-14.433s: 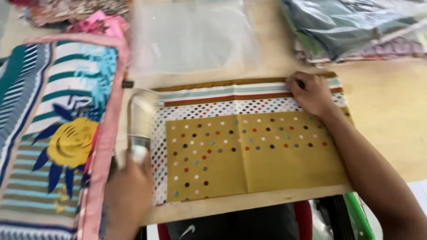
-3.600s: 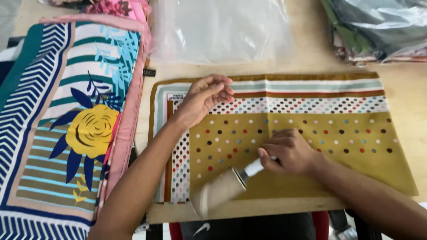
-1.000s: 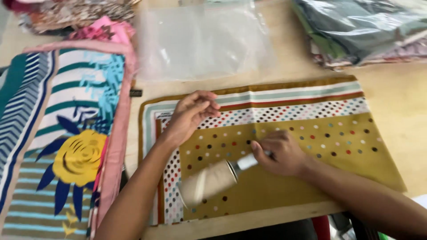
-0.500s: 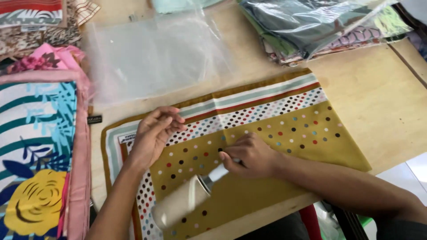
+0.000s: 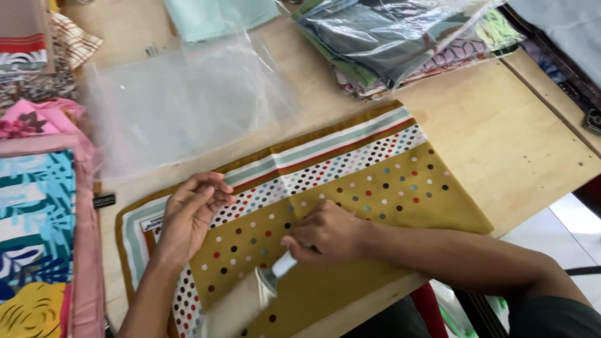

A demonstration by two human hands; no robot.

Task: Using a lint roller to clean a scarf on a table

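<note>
Hands on mustard polka-dot scarf, folded flat

a pale wooden table fills the view. at 11 o'clock lies a flat, empty clear plastic bag. at 12 o'clock sits a folded mint green cloth. at 1 o'clock, a stack of folded patterned fabrics in clear plastic sleeves. at 9 o'clock, a pile of bright scarves in pink, teal and yellow, with a small black tag just beside its edge. at 10 o'clock, more folded patterned cloths.
</note>
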